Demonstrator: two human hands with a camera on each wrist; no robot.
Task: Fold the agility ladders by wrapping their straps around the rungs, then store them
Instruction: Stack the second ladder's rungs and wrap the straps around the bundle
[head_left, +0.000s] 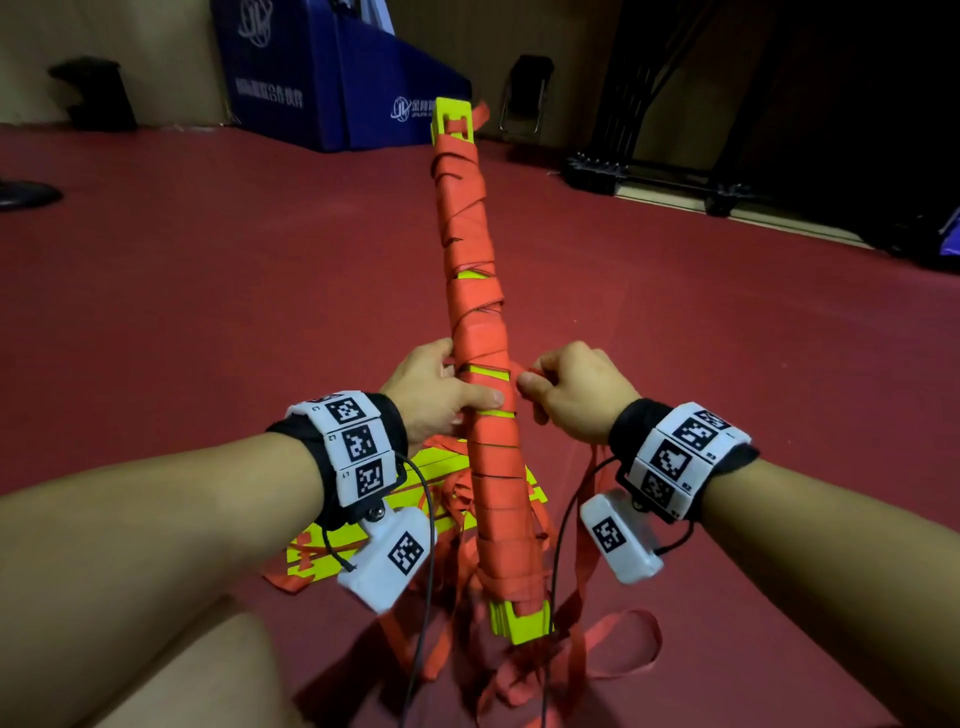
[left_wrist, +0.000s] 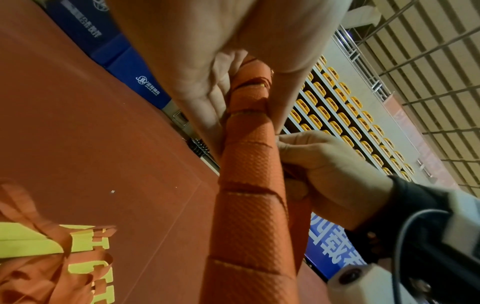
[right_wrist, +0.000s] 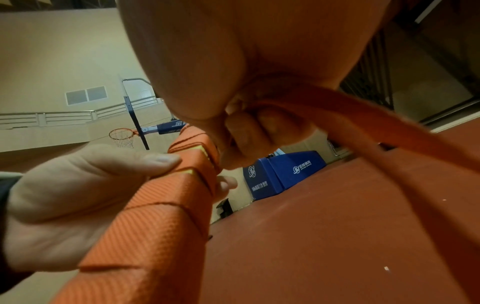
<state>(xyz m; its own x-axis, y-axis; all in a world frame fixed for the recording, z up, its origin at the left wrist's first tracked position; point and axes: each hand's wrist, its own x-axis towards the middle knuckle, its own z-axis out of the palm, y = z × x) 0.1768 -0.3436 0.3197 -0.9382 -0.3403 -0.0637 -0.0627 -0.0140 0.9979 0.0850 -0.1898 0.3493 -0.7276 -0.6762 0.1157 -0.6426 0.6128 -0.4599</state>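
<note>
A bundle of yellow rungs wrapped in orange strap (head_left: 475, 312) points away from me, tilted above the red floor. My left hand (head_left: 441, 387) grips the bundle near its middle, thumb laid across the wrap; the same bundle (left_wrist: 249, 164) fills the left wrist view. My right hand (head_left: 566, 389) is just right of the bundle and pinches the loose orange strap (right_wrist: 363, 123), which trails away below the wrist. On the floor beneath lies a second ladder (head_left: 363, 525) with yellow rungs and tangled orange straps.
Loose strap loops (head_left: 597, 654) lie on the red floor (head_left: 208, 286) near my knees. Blue padded blocks (head_left: 332, 83) stand at the far wall, a folding chair (head_left: 527, 96) beside them. A dark rack base (head_left: 649, 176) sits at the right. A shoe (head_left: 26, 195) shows at far left.
</note>
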